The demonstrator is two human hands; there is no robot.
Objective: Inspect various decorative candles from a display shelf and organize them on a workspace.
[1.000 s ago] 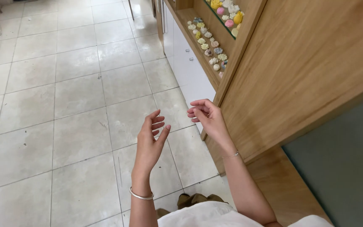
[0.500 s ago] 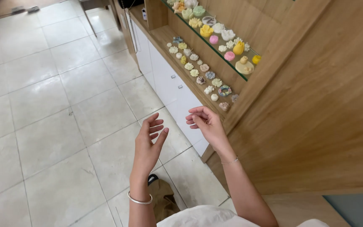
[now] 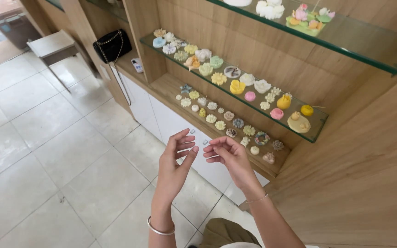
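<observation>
Both hands raised side by side above the pale tiled floor (image 3: 47, 151), in front of a wooden shelf unit.

Left hand (image 3: 174, 164): palm turned toward the right, fingers (image 3: 185, 140) loosely curled and slightly apart, holding nothing, thumb tip close to the other hand's fingertips. Silver bangle (image 3: 160, 228) around the left wrist.

Right hand (image 3: 229, 158): fingers (image 3: 213, 148) bent inward and drawn loosely together, tips pointing at the left hand, nothing visibly pinched between them. Thin chain bracelet (image 3: 257, 199) on the right wrist.

Nearest things: small flower-shaped wax pieces in white, yellow, blue and brown (image 3: 228, 120), laid in rows on the lower wooden shelf (image 3: 171, 87), just beyond and above the fingertips, not touched by either hand. Closest of them, a small brown piece (image 3: 231, 132), just above the right hand's fingers, apart from them.

Higher up, larger flower-shaped candles in yellow, pink, green and white (image 3: 237, 86) spread along a glass shelf (image 3: 315, 128), well apart from both hands. More pale pieces on the top glass shelf (image 3: 364, 46).

White cabinet doors (image 3: 161, 119) below the wooden shelf. Black handbag with a chain strap (image 3: 112, 44) farther left on the unit, pale stool (image 3: 51, 43) beyond it.
</observation>
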